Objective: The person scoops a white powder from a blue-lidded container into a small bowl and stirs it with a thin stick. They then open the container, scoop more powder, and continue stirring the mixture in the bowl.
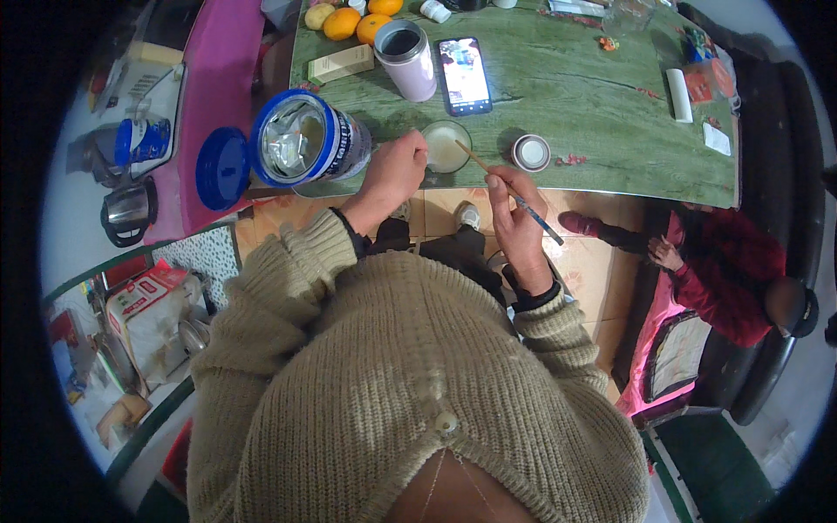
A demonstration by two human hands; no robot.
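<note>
My right hand (520, 222) pinches a slim stick (507, 183), wooden at the tip with a dark patterned handle end. The stick's tip rests at or just over a clear glass (446, 151) of cloudy whitish liquid, near the table's front edge. At the left side of that glass is my left hand (395, 167), fingers curled. Its fingertips are hidden, so a grip on the glass cannot be made out. Left of it stands an opened blue-rimmed powder can (350, 147) with torn foil inside. A pale lid (531, 153) lies right of the glass.
Behind the glass stand an open pinkish thermos (415, 75) and a lit phone (465, 77). Oranges (342, 25) and a small box (341, 63) are further back. A blue lid (223, 168) and a kettle (129, 210) are at left. A seated person (732, 274) is at right.
</note>
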